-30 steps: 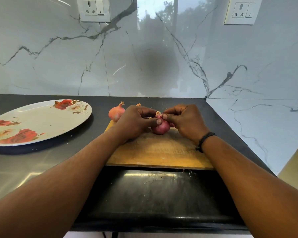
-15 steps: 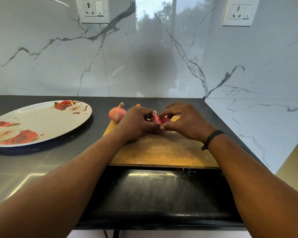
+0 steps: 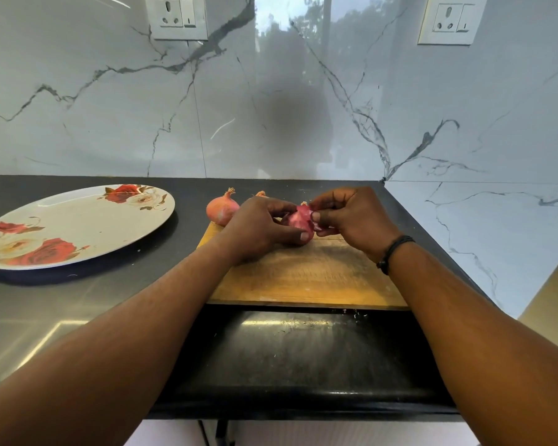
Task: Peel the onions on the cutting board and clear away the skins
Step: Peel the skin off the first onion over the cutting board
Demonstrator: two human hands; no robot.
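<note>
Red onion [image 3: 298, 220] held in my left hand [image 3: 258, 228], right hand [image 3: 348, 217] pinching skin [image 3: 316, 225] (peeling underway); next I'd pull it free over the board [image 3: 303, 278].

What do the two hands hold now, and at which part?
The left hand grips the onion by its body; the right hand pinches its loose skin.

red onion [image 3: 298, 222]: you hold it just over the board [image 3: 306, 278], far end, skin partly lifted | pale onion [image 3: 222, 210]: whole, unpeeled, board's far-left corner | third onion [image 3: 260, 194]: only its tip shows
</note>
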